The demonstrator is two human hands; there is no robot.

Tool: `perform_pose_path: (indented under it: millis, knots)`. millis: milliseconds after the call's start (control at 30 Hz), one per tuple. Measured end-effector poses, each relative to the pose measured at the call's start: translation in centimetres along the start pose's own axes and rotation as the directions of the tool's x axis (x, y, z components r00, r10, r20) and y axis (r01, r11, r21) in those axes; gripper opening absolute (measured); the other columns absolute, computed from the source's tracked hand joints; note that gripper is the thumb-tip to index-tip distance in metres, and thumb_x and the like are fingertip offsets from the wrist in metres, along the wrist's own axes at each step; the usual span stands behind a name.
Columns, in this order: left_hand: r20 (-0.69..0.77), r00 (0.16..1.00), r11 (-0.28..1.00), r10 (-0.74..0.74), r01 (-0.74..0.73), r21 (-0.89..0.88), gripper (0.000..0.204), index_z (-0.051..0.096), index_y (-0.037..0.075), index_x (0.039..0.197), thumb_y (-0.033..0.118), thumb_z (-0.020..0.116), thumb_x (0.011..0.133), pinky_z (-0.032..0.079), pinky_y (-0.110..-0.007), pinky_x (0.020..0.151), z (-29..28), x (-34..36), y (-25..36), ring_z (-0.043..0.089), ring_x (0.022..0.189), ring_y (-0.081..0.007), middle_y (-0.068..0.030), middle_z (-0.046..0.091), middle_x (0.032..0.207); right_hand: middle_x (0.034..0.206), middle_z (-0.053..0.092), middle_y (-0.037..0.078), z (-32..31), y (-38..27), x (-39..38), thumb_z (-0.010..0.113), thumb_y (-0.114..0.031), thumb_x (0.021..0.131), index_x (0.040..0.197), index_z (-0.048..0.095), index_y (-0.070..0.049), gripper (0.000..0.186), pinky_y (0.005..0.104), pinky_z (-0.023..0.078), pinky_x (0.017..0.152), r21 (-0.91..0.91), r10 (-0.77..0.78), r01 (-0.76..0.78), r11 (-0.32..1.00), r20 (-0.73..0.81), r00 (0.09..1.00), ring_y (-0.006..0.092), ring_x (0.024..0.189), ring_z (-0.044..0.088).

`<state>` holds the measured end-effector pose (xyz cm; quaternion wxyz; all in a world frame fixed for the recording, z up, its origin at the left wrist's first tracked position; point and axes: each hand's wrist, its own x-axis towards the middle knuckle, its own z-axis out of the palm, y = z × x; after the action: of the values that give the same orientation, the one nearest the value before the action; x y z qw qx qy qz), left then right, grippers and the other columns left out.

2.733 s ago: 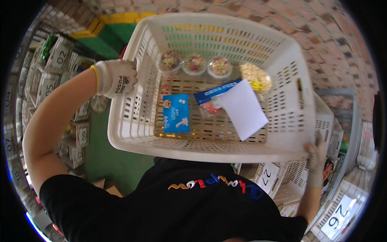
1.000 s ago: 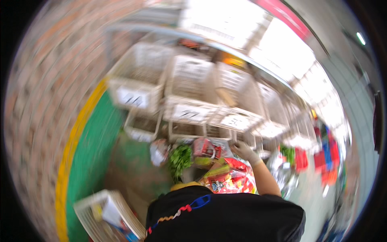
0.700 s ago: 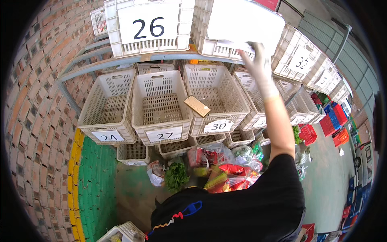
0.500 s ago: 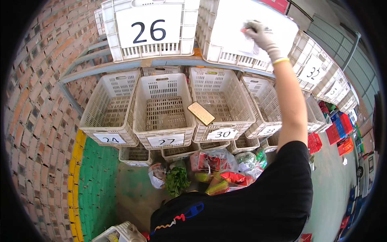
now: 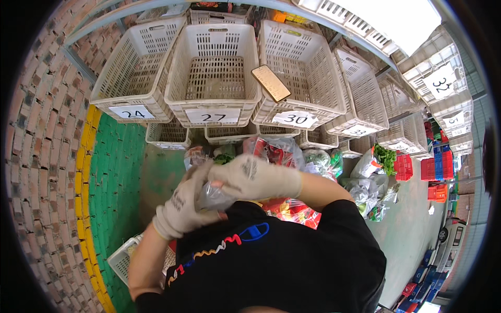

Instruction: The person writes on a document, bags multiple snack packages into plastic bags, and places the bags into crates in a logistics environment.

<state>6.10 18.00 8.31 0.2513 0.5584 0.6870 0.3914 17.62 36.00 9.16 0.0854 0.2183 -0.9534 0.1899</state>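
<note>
Both of my hands wear pale knitted gloves and meet in front of my chest. My left hand is closed around a small clear plastic bag. My right hand reaches across from the right, its fingers closed at the top of the same bag. Motion smears the fingertips, and what the bag contains is too blurred to make out. Just beyond the hands, a large clear bag with red packages lies on the floor. A phone with a lit screen rests tilted across the rims of two crates.
White plastic crates, such as the middle one, stand in a row on a rack, with lower crates beneath. Bagged greens lie on the floor to the right. Another crate is at lower left, near a brick wall.
My right hand has come down from the upper crate at the right to my chest. My left hand has entered the view, and both now grip the plastic bag. The view has tilted downward.
</note>
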Motion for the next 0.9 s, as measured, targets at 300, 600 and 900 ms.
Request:
perform_pose_path:
  millis: [300,600,900]
  knots:
    - [0.226,0.948,0.413,-0.223,0.302,-0.859,0.061,0.047,-0.005,0.117,0.030,0.069,0.072,0.042,-0.035,0.087,-6.6,-1.8,-6.9,0.054,0.099,-0.0206,-0.0150,0.056,0.109,0.092,0.058,0.015,-0.3,12.9,-5.7,0.044,-0.018,0.093,0.102,0.055,0.005,0.027,0.0329,0.044,0.070,-0.188,0.140,-0.324,0.927,-0.628,0.766,0.0213,0.080,0.054]
    - [-0.077,0.965,0.171,-0.249,-0.034,-0.985,0.086,0.032,-0.013,0.129,0.041,0.067,0.073,0.035,-0.032,0.094,-1.8,-3.1,-4.3,0.048,0.109,-0.0211,-0.0166,0.047,0.124,0.077,0.057,0.003,-0.9,13.3,-6.1,0.048,-0.025,0.093,0.092,0.058,0.001,0.028,0.0237,0.043,0.057,0.871,0.908,-0.266,0.414,-0.374,0.187,0.0089,0.064,0.052]
    - [0.058,0.582,0.005,-0.811,0.105,-0.994,0.017,0.060,0.001,0.084,0.017,0.060,0.087,0.040,-0.022,0.054,3.6,-1.2,-6.6,0.053,0.060,-0.0084,0.0003,0.057,0.069,0.081,0.054,0.011,1.4,11.4,-5.3,0.062,-0.019,0.081,0.102,0.049,0.002,0.033,0.0346,0.045,0.065,-0.192,0.326,-0.811,0.553,-0.846,0.423,0.0215,0.071,0.054]
